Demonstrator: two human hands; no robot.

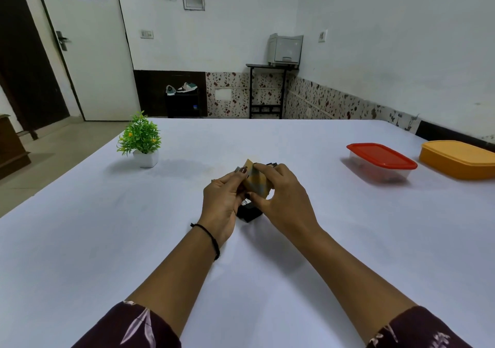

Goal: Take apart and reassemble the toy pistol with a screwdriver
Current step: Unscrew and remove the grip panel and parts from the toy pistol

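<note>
Fingers (232, 178) of left hand (222, 200) and right hand (284, 195) pinch the toy pistol (254, 182) — pried unevenly, loose parts could drop.

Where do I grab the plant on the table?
Probably the white pot, low and from the side. It stands upright with its walls bare. The leaves spread wider than it and cover its top, so coming from above would likely crush them.

Dark maroon floral sleeves (139, 326), black thread bracelet (211, 238), painted nails (243, 170).
</note>
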